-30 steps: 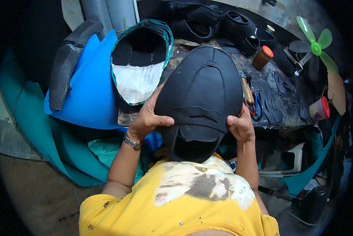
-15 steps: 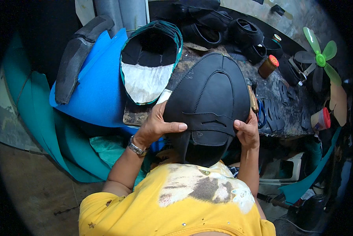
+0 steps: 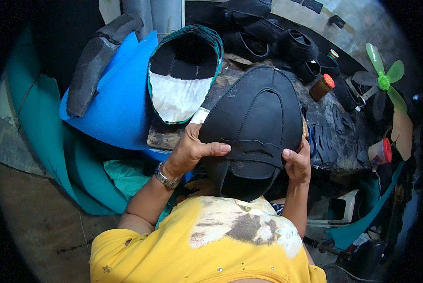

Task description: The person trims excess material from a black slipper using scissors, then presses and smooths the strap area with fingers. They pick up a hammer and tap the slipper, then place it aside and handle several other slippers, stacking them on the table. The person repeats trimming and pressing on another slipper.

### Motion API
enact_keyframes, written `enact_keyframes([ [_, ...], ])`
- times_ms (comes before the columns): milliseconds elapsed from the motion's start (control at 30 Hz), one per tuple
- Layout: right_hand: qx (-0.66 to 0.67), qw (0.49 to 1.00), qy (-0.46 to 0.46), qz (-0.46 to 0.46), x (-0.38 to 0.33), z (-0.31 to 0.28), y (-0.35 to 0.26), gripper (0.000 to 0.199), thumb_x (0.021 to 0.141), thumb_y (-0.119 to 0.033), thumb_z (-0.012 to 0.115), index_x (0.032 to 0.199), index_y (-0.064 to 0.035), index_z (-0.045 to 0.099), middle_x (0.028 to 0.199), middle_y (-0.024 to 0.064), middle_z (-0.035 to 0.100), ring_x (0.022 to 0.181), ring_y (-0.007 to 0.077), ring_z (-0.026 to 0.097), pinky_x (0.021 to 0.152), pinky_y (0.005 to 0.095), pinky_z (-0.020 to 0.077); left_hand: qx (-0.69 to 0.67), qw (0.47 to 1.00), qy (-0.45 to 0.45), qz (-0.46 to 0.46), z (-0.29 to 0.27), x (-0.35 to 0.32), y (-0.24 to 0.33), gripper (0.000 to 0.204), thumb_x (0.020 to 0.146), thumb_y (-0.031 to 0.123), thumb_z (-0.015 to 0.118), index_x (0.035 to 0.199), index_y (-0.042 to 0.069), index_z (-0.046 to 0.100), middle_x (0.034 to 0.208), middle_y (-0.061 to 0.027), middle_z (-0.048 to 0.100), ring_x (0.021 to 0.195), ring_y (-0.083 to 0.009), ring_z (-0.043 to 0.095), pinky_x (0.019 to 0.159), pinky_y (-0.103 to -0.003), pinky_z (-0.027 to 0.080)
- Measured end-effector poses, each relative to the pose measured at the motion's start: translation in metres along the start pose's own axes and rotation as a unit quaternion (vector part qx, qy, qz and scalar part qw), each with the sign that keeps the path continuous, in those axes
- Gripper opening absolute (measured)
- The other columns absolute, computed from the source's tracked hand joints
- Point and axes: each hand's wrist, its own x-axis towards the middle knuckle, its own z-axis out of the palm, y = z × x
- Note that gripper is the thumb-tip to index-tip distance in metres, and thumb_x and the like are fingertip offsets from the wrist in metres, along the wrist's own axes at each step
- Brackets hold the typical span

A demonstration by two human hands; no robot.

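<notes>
Since 1.0 s ago, both hands have slid a little lower on the black moulded seat cover (image 3: 256, 118), which now tilts further over the near edge of the cluttered workbench (image 3: 334, 137). Left hand (image 3: 192, 151) grips its left rim, thumb laid across the front; right hand (image 3: 297, 162) clamps the right rim. It looks light, rubbery and flexible, likely to flop, so holding both side rims seems soundest. Another cover with teal trim (image 3: 183, 70) lies at the bench's far left.
</notes>
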Motion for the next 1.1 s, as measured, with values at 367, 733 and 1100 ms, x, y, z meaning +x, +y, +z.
enact_keyframes([
  [367,0.027,0.999,0.015,-0.014,0.004,0.006,0.0,0.071,0.065,-0.007,0.076,0.129,0.003,0.048,0.117,0.01,0.061,0.105,0.0212,0.06,0.098,0.0333,0.0431,-0.234,0.968,-0.03,-0.08,-0.004,0.009,-0.028,0.054,0.076,0.011,0.077,0.123,0.0,0.055,0.114,-0.0084,0.064,0.1,-0.0141,0.06,0.089,-0.029,0.049],
  [733,-0.011,1.0,0.018,-0.014,-0.003,0.012,-0.013,0.067,0.065,-0.006,0.075,0.127,0.0035,0.05,0.115,0.0116,0.063,0.101,0.0214,0.062,0.095,0.0334,0.0464,-0.148,0.987,-0.01,-0.066,-0.001,0.018,-0.016,0.061,0.072,0.011,0.08,0.125,-0.001,0.053,0.115,-0.0094,0.063,0.102,-0.0184,0.06,0.094,-0.032,0.047],
  [1100,0.26,0.965,-0.032,0.024,0.002,0.014,0.028,0.065,0.067,-0.005,0.075,0.127,0.0028,0.049,0.115,0.0138,0.064,0.099,0.0236,0.065,0.09,0.0365,0.0523,-0.475,0.873,-0.076,-0.076,0.019,0.014,-0.069,0.065,0.079,0.015,0.073,0.135,0.003,0.043,0.128,-0.0117,0.056,0.113,-0.0261,0.056,0.099,-0.042,0.044],
])
